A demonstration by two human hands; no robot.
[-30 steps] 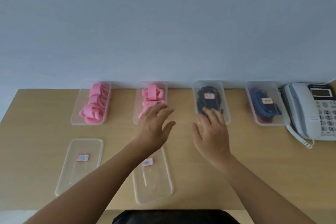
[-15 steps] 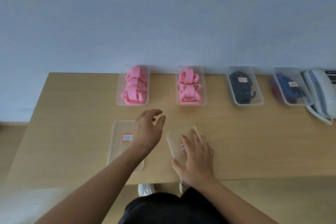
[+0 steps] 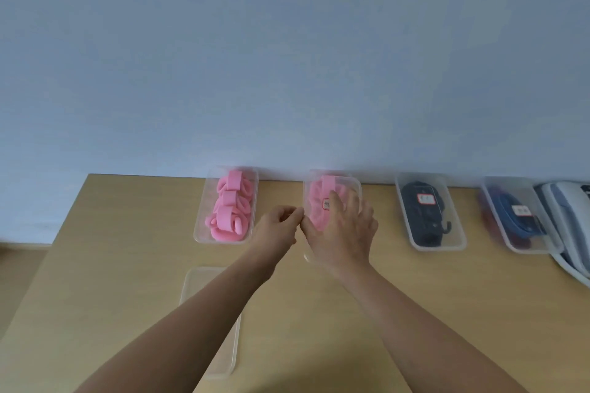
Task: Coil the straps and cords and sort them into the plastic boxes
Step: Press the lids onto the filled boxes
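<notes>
4 boxes in row along table back — phone R, lid front-L.

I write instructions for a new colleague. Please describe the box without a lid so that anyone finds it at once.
Four clear boxes stand in a row along the wall at the far edge of the wooden table. Take the leftmost box, filled with pink straps. Alone among the four, it has no red-framed label on top.

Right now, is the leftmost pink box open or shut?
Open: the leftmost box has no lid over its pink straps; a clear lid lies before it.
</notes>
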